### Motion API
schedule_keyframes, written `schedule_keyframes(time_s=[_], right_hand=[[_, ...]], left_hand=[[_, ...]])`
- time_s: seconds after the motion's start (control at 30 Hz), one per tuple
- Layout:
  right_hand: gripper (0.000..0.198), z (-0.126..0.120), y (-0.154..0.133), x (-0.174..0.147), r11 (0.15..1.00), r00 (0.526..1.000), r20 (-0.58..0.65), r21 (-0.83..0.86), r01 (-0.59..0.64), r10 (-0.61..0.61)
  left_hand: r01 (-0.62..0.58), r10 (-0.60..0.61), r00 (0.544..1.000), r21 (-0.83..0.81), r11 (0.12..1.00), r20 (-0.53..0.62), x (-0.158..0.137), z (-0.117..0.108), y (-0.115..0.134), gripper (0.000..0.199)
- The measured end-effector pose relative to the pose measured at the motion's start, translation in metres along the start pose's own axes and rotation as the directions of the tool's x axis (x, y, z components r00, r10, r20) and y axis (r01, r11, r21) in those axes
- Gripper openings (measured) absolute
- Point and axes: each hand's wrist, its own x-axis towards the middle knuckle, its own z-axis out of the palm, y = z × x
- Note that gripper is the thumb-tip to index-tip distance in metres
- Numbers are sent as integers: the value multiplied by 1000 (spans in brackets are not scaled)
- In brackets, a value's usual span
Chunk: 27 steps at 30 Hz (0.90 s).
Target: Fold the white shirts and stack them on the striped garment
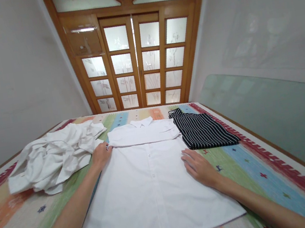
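A white button-up shirt lies front up, its collar at the far end and its hem towards me. Its sleeves are folded flat across the chest in a horizontal band. At the shirt's left edge, beside the end of the folded sleeves, my left hand is closed with thumb and fingers pinching the cloth. My right hand rests on the shirt's right edge, a little below the sleeve band, fingers stretched out and holding nothing.
A heap of crumpled white clothes lies on the left. To the right of the collar is a folded black garment with white stripes. Everything lies on a colourful patterned cover. Walls flank both sides, with glass-paned wooden doors beyond.
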Motion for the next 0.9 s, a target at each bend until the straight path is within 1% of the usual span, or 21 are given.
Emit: schedule_keyframes(time_s=[0.13, 0.27, 0.4, 0.5, 0.63, 0.73, 0.9], right_hand=[[33, 2, 1, 0, 999, 999, 51, 43, -10, 8], [35, 1, 1, 1, 998, 997, 71, 62, -17, 13], [34, -1, 0, 1, 998, 997, 75, 59, -27, 22], [33, -1, -1, 1, 998, 997, 79, 60, -30, 26], [33, -1, 0, 1, 997, 997, 75, 74, -37, 31], [34, -1, 0, 1, 996, 996, 79, 75, -38, 32], [33, -1, 0, 1, 998, 996, 81, 61, -34, 29]], left_hand=[[19, -18, 999, 37, 999, -27, 2, 3, 1, 39], [67, -64, 996, 51, 996, -58, 4, 8, -10, 42], [116, -113, 991, 49, 992, -68, 4, 12, -19, 40], [109, -107, 993, 20, 994, -57, 4, 11, -19, 38], [85, -85, 996, 2, 996, 5, 8, 6, -17, 37], [60, -62, 998, 35, 998, 32, 14, 5, -21, 32], [27, -30, 999, 130, 991, 20, 21, 7, -26, 29]])
